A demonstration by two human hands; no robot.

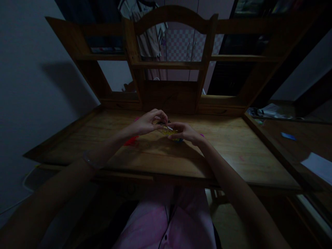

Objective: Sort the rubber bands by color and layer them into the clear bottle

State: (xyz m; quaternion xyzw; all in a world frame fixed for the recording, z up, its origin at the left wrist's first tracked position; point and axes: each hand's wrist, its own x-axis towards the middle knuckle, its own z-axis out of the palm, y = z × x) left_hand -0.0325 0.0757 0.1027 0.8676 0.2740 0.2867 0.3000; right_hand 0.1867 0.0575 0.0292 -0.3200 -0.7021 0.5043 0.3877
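Above the middle of the wooden desk [155, 157], my two hands meet over a small see-through packet with yellow pieces [167, 131]. My right hand [185, 132] curves its fingers and thumb around the packet's right side. At the packet's left edge, the fingers and thumb of my left hand [150, 123] are bent together in a pinch; what lies in it is too dark to make out. Small black pieces [162, 122] show between the hands. A red heap [131, 140] lies below my left wrist, and blue-green bits [178, 140] show under my right hand.
A pink thing [136, 119] peeks out behind my left hand, and a purple one [202, 135] beside my right wrist. A wooden shelf frame [168, 64] rises at the desk's back. To the right, another surface carries a blue card-like item [288, 136] and white paper [317, 166].
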